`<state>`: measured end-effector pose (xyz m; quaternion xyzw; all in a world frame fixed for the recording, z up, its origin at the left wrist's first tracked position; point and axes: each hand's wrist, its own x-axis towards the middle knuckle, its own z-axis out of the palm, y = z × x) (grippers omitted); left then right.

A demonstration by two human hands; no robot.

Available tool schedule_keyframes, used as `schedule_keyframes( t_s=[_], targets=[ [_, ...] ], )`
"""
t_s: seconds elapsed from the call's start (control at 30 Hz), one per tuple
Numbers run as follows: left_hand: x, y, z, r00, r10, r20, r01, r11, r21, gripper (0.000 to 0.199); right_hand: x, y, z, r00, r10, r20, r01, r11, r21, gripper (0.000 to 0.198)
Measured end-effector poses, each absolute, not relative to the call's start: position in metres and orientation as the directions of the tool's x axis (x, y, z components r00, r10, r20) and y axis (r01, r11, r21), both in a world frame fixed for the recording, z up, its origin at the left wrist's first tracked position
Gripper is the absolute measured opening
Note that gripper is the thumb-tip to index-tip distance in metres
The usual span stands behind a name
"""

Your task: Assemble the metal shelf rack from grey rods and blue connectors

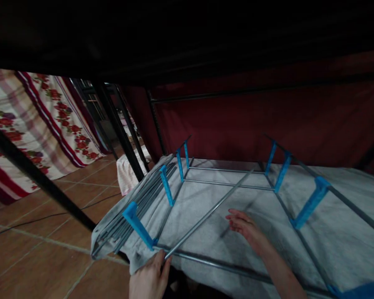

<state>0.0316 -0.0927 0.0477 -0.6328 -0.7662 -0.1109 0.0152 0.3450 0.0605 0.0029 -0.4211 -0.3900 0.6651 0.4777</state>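
Note:
My left hand (151,278) grips the near end of a loose grey metal tube (212,209) at the bottom of the view. That tube slants away to the right above the bed, its far end near the back crossbars. Around it lies a frame of grey tubes joined by blue plastic brackets (166,185), (311,203). Right of the loose tube, my right hand (241,224) hangs over the grey sheet with its fingers apart, touching nothing. A front crossbar (212,262) runs beside my left hand.
A bundle of grey tubes (140,216) lies along the left edge of the grey-sheeted bed (205,241). Black bed posts (118,128) stand at left, with a dark bunk overhead. A red cloth (237,128) hangs behind. A cable (59,214) crosses the tiled floor.

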Motion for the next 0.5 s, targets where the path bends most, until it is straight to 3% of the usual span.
schedule_keyframes(
  t_s=[0.13, 0.27, 0.5],
  targets=[
    [0.042, -0.072, 0.059, -0.032, 0.981, 0.190, 0.999, 0.030, 0.015, 0.027, 0.345, 0.059, 0.010, -0.262, 0.931, -0.255, -0.535, -0.360, -0.764, 0.036],
    [0.042, -0.052, 0.061, 0.125, 0.975, 0.184, 0.991, -0.114, -0.068, 0.020, 0.346, 0.063, 0.002, -0.285, 0.910, -0.302, -0.641, -0.415, -0.646, 0.023],
    [0.038, -0.016, 0.043, 0.229, 0.962, 0.147, 0.968, -0.209, -0.142, 0.021, 0.342, 0.071, -0.023, -0.175, 0.890, -0.421, -0.622, -0.431, -0.654, 0.006]
  ],
)
